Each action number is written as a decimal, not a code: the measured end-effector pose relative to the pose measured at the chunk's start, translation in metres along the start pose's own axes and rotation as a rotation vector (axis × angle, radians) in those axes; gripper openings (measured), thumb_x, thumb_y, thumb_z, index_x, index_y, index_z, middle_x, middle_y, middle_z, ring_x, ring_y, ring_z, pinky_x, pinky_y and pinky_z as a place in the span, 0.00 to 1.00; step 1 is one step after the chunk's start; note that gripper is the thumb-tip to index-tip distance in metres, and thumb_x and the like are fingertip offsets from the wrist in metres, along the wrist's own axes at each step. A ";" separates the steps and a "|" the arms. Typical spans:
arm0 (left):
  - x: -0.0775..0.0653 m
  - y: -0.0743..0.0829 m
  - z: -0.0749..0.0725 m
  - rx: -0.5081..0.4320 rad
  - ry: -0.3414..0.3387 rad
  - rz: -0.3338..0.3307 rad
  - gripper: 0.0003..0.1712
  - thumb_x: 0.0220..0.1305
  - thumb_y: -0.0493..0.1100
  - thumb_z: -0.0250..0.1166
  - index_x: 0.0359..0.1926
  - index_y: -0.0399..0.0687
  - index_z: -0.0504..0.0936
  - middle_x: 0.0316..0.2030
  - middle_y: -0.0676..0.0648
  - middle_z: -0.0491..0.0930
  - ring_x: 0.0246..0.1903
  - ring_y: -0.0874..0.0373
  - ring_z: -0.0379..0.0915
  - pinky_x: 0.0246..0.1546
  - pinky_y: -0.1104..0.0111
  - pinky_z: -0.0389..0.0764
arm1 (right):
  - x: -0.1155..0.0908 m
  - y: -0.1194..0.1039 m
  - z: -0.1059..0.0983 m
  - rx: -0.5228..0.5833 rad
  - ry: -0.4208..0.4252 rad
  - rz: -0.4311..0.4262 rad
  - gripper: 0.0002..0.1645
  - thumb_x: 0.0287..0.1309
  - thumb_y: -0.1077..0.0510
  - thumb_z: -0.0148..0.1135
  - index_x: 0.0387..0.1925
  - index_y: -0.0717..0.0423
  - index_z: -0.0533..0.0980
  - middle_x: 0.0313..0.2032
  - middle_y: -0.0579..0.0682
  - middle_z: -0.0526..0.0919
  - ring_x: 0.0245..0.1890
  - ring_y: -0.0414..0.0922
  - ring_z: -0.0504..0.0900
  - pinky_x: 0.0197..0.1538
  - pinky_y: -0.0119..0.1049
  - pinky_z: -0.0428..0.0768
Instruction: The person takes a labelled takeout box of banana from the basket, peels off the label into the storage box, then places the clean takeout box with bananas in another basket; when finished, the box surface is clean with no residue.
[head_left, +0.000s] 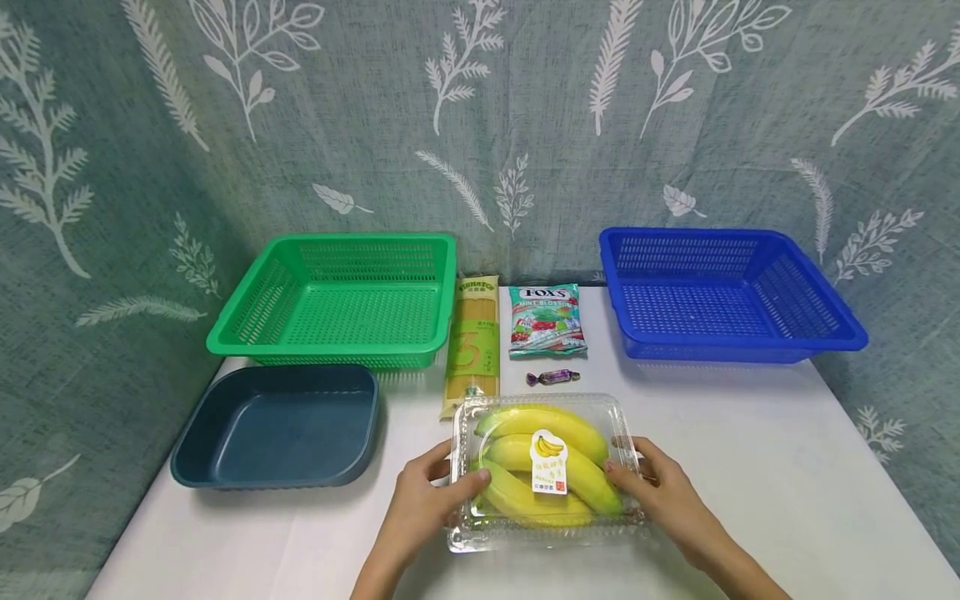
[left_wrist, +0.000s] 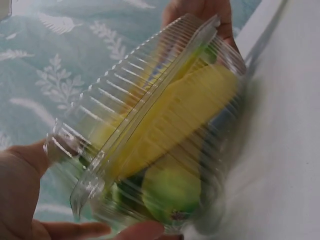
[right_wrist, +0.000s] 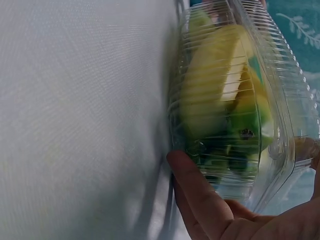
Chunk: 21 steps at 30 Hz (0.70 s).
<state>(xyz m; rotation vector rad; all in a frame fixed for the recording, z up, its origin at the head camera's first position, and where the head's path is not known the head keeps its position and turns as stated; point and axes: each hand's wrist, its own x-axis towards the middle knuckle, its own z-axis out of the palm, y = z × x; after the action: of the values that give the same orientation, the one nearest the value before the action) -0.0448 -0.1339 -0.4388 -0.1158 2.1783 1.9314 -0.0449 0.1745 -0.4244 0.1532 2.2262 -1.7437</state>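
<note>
My left grip [head_left: 429, 496] and right grip [head_left: 660, 483] hold a clear box [head_left: 540, 537] of yellow bananas [head_left: 513, 493]; wrist views show dark tips [left_wrist: 177, 215] the head view hides.

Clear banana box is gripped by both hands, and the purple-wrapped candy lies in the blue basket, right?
Not quite: the head view shows the purple-wrapped candy on the white table, in front of the FOX'S bag, not in the blue basket. The left hand and right hand do grip the clear banana box.
</note>
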 end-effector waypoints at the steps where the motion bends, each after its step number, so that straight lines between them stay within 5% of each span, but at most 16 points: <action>1: 0.000 0.000 0.000 0.005 0.006 -0.005 0.37 0.56 0.50 0.76 0.65 0.43 0.77 0.41 0.41 0.84 0.27 0.55 0.80 0.21 0.66 0.82 | 0.000 0.001 0.001 -0.003 0.007 -0.003 0.31 0.68 0.50 0.63 0.66 0.58 0.67 0.46 0.59 0.82 0.44 0.50 0.82 0.41 0.43 0.83; 16: 0.002 0.004 0.004 0.005 0.047 -0.041 0.37 0.56 0.53 0.76 0.63 0.41 0.78 0.47 0.38 0.84 0.34 0.52 0.84 0.27 0.59 0.86 | 0.007 -0.001 -0.004 -0.117 0.033 -0.024 0.32 0.66 0.48 0.65 0.64 0.62 0.70 0.47 0.59 0.81 0.40 0.48 0.82 0.37 0.39 0.84; 21: 0.002 0.003 0.004 0.021 0.048 -0.047 0.39 0.55 0.53 0.76 0.63 0.40 0.77 0.48 0.37 0.83 0.34 0.52 0.84 0.28 0.60 0.86 | 0.008 -0.007 -0.009 -0.284 0.052 -0.053 0.39 0.65 0.42 0.65 0.67 0.62 0.67 0.54 0.62 0.78 0.47 0.52 0.80 0.42 0.43 0.84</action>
<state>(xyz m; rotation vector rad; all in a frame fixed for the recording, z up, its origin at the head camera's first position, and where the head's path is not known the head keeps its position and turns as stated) -0.0474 -0.1297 -0.4365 -0.2092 2.2050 1.8990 -0.0560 0.1809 -0.4182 0.0770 2.5066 -1.4427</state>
